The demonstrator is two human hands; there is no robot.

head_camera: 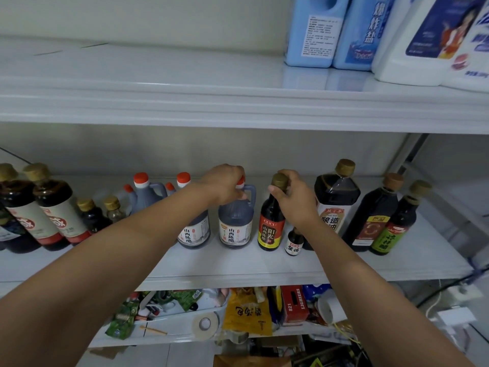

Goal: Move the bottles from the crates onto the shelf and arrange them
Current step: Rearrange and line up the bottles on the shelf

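While left hand (225,185) grips the dark-filled jug (235,223), right hand (296,202) holds a bottle (271,229).

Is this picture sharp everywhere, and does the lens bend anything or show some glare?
Head view: labels on the grey jug and brown bottle read sharp; the outer bottles lean outward, probably a wide-lens effect; the upper shelf mirrors the blue jugs.

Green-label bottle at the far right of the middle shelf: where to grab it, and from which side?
Take the green-label bottle by its slim neck, just under the gold cap, from the front right. That side is free; a taller dark bottle stands close on its left.
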